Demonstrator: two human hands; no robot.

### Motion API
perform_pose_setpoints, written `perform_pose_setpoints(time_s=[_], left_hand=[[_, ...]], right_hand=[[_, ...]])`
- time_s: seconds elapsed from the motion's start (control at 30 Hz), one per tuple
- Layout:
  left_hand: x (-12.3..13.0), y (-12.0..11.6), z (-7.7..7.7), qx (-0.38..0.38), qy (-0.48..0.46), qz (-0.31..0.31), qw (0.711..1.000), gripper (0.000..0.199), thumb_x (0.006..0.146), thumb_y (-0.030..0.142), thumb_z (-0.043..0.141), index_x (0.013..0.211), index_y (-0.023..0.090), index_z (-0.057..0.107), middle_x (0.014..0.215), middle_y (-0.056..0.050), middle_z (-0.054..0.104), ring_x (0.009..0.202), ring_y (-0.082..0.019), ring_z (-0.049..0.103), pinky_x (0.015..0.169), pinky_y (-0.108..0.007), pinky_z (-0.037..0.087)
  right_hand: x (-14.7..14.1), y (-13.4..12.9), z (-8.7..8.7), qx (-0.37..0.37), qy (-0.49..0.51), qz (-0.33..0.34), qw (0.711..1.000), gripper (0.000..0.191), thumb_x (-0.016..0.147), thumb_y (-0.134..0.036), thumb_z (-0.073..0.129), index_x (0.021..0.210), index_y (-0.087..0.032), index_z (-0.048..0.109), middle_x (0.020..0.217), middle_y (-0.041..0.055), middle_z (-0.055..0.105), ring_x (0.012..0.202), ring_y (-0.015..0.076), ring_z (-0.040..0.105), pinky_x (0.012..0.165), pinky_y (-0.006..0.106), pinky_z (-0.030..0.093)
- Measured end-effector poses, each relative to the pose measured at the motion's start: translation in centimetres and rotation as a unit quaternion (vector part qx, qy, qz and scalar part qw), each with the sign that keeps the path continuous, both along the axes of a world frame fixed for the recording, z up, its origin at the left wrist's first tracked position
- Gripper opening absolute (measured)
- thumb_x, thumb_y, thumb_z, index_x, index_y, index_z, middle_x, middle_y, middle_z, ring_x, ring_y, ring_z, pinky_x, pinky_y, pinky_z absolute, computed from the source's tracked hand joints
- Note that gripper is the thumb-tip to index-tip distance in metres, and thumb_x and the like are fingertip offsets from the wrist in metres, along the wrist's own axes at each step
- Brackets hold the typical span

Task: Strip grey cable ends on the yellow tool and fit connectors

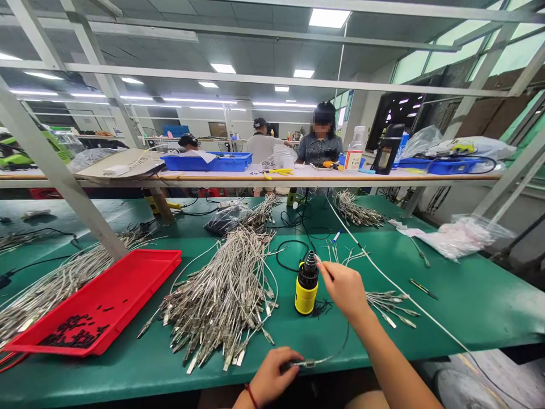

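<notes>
A yellow and black heat gun [306,289] stands upright on the green table, nozzle pointing up. My right hand [344,287] is closed in a pinch beside the nozzle, on the end of a thin cable mostly hidden by the fingers. Near the table's front edge, my left hand [276,372] is closed around the other part of a grey cable [313,362], which has a metallic connector piece. From there the cable curves up toward my right hand. Left of the heat gun lies a big heap of grey USB cables [221,289]. A smaller bunch of cables [389,304] lies right of my right wrist.
At left, a red tray [140,278] holds small black pieces. Thin black pieces [322,308] lie beside the heat gun's base. A long white cable [383,270] crosses the table's right side, near tweezers [423,288]. A shelf [238,177] spans the back; a person [320,145] sits beyond.
</notes>
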State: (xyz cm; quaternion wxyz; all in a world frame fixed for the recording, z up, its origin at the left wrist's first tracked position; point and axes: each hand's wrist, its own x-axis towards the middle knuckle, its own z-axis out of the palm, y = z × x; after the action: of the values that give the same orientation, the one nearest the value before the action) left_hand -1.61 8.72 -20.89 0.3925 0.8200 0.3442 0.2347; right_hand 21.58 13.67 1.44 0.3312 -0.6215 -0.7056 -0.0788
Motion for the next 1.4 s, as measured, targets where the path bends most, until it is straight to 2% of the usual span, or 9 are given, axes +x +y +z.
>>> perform_pose_setpoints(time_s=[0.13,0.4,0.93,1.2,1.4], left_hand=[[-0.2,0.0,0.0,-0.006,-0.002,-0.001,1.000,0.030,0.099,0.040,0.055,0.102,0.022,0.077,0.086,-0.005,0.072,0.082,-0.020,0.063,0.074,-0.029,0.042],[0.0,0.1,-0.1,-0.014,0.001,-0.010,1.000,0.034,0.098,0.048,0.055,0.099,0.022,0.077,0.084,-0.005,0.071,0.081,-0.020,0.063,0.072,-0.029,0.041],[-0.1,0.5,0.0,-0.017,0.003,-0.020,1.000,0.040,0.098,0.054,0.053,0.098,0.021,0.076,0.085,-0.006,0.071,0.084,-0.021,0.064,0.075,-0.029,0.043],[-0.1,0.5,-0.1,-0.018,0.002,-0.020,1.000,0.033,0.097,0.048,0.056,0.097,0.022,0.077,0.088,-0.005,0.073,0.086,-0.021,0.065,0.076,-0.029,0.044],[-0.1,0.5,-0.1,-0.015,0.001,-0.015,1.000,0.026,0.095,0.041,0.059,0.098,0.022,0.076,0.088,-0.005,0.073,0.086,-0.021,0.066,0.077,-0.029,0.044]], right_hand=[[0.5,0.6,0.2,-0.020,-0.022,0.010,1.000,0.050,0.107,-0.050,0.035,0.086,-0.023,0.072,0.080,0.0101,0.075,0.072,0.0214,0.065,0.063,0.032,0.030],[0.8,1.8,0.3,-0.037,-0.020,0.017,0.999,0.053,0.106,-0.051,0.036,0.080,-0.022,0.072,0.076,0.0095,0.075,0.068,0.0215,0.064,0.061,0.033,0.025],[1.1,2.2,0.4,-0.056,-0.016,0.028,0.998,0.054,0.105,-0.054,0.038,0.078,-0.024,0.074,0.071,0.0077,0.074,0.064,0.0210,0.062,0.059,0.034,0.024],[1.2,2.2,0.4,-0.056,-0.009,0.034,0.998,0.056,0.104,-0.055,0.037,0.072,-0.023,0.071,0.066,0.0075,0.071,0.061,0.0203,0.060,0.059,0.033,0.024],[1.1,2.3,0.3,-0.056,-0.003,0.039,0.998,0.054,0.104,-0.054,0.039,0.078,-0.024,0.075,0.071,0.0082,0.074,0.064,0.0210,0.063,0.058,0.033,0.024]])
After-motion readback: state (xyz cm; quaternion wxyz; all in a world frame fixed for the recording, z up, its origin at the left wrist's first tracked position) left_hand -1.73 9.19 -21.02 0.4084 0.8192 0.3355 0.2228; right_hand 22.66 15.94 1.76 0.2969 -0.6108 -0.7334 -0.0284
